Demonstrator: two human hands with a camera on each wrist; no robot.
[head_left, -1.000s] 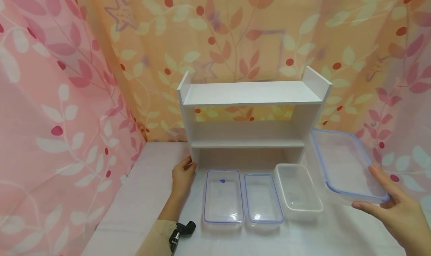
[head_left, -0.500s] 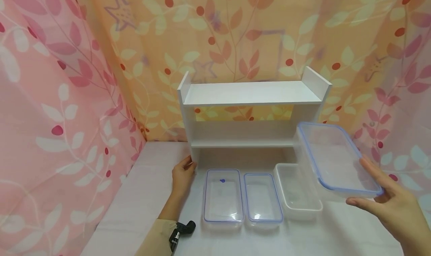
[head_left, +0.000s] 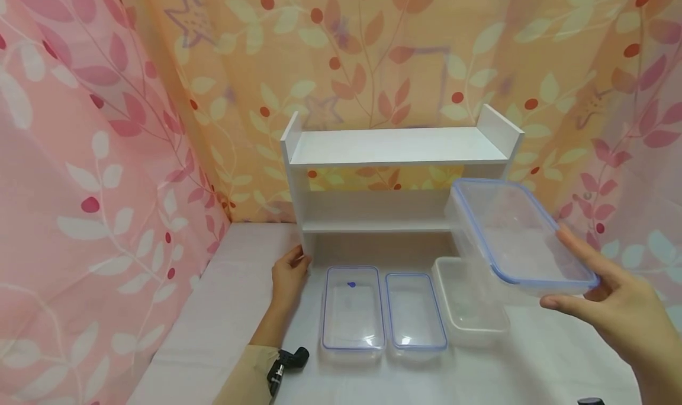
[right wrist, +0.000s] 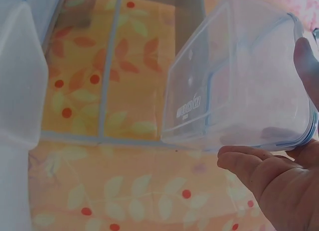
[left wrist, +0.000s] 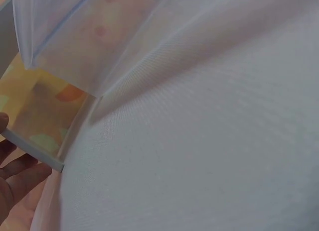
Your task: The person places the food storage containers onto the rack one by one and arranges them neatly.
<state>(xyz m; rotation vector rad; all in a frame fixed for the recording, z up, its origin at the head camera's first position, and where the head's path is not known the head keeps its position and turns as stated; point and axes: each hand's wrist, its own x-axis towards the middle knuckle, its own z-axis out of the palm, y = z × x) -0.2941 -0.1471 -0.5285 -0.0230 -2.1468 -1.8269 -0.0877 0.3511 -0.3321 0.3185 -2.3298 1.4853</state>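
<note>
A row of small pale symbols on the clear rectangular plastic container with a blue-rimmed lid shows only in the right wrist view, too small to read. The right hand has its grip pinching that container's corner between thumb and fingers, aloft before the right end of the white board shelf. The left hand pinches the shelf's left side panel, seen closer in the left wrist view. On the white-covered table, only the head view shows a small blue mark topping the leftmost clear lidded box
</note>
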